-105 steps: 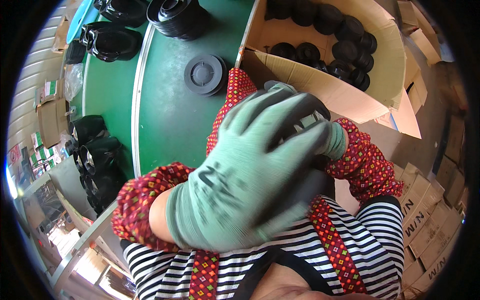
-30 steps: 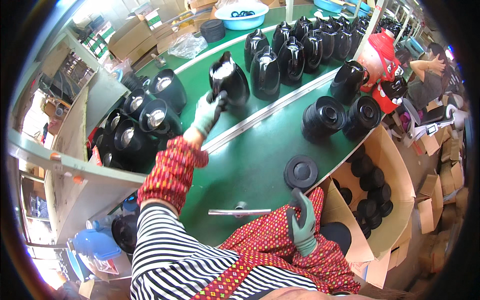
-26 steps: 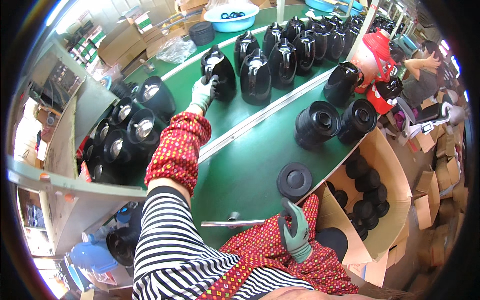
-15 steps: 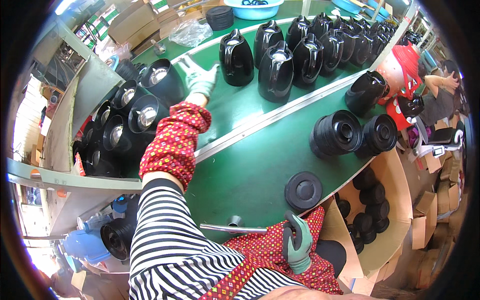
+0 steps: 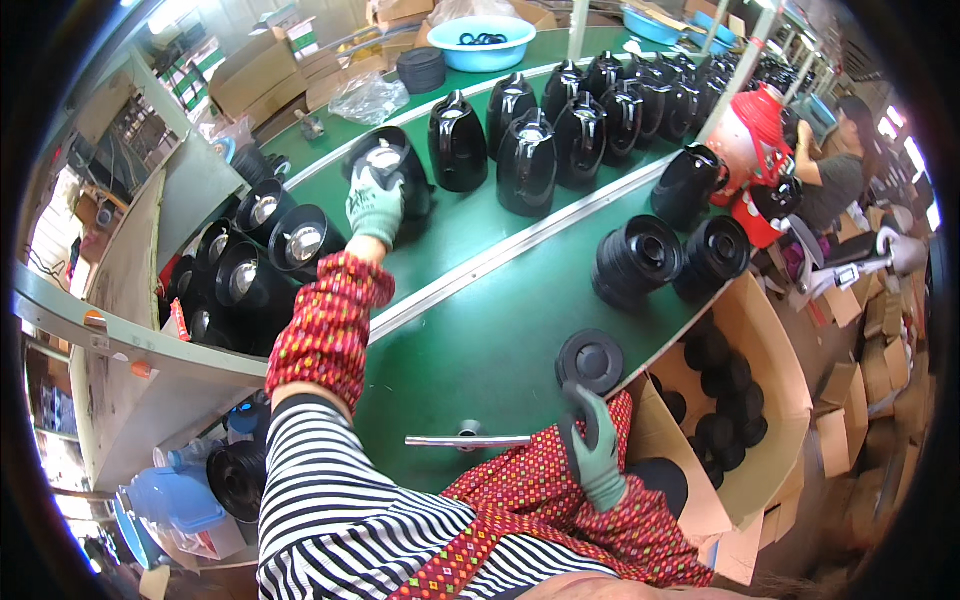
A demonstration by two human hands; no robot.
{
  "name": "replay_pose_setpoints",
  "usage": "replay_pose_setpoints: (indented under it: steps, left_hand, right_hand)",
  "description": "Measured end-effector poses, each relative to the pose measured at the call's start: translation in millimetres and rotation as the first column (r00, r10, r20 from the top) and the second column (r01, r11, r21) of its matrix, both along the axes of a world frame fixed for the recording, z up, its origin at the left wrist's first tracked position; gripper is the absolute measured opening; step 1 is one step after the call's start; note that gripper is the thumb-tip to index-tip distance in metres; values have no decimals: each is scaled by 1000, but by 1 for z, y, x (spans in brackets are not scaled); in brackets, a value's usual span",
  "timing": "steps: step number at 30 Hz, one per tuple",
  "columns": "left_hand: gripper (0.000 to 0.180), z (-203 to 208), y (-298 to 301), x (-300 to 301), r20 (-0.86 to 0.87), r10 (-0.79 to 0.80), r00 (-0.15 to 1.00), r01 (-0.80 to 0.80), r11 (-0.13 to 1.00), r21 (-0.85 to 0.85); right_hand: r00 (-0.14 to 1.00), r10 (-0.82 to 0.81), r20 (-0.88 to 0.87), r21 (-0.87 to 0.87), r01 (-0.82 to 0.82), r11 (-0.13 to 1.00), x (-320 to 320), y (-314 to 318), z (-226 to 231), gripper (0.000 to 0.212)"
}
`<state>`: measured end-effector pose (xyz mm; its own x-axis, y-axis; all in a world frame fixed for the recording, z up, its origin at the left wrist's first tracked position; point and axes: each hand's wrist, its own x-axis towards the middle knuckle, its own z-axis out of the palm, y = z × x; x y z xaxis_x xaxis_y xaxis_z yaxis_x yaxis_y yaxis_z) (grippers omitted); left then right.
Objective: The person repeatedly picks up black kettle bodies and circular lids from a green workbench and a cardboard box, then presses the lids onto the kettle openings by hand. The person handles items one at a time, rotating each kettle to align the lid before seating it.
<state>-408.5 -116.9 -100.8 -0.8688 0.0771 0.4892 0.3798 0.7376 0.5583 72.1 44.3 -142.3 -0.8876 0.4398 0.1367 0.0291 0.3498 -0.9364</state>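
My left hand [image 5: 376, 207], in a grey-green glove, is closed on a black vacuum jug [image 5: 408, 192] with a shiny silver inside. The jug leans on the green conveyor belt, beside a row of upright black jugs [image 5: 526, 165]. At the near edge of the table, my gloved right hand [image 5: 597, 452] has its dark-coated fingers bent and apart, with nothing visible between them. Its fingertips are close to a round black lid [image 5: 590, 362] lying flat; whether they touch it I cannot tell. More open-ended black jugs [image 5: 300, 240] with silver insides lie grouped to the left.
Stacked black lids [image 5: 640, 255] stand on the right, near a red and white container [image 5: 748, 135]. A cardboard box [image 5: 790, 400] of black round parts adjoins the table. A metal bar [image 5: 468, 441] lies in front of me. A blue basin [image 5: 482, 45] stands behind; another person [image 5: 835, 165] is far right.
My left hand has gone from open to closed on the black jug, which has moved right, away from the left group. My right hand has risen slightly toward the flat lid.
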Motion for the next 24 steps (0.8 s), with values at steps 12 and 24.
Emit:
replay_pose_setpoints:
  steps: [12, 24]
  left_hand:
    - [35, 98, -41, 303, -7, -917, 399, 895, 391, -214]
    - [79, -10, -85, 332, 283, -958, -53, 408, 238, 882]
  right_hand:
    - [956, 243, 163, -717, -55, 694, -55, 18, 118, 72]
    - [984, 151, -96, -902, -150, 406, 111, 10, 64, 80]
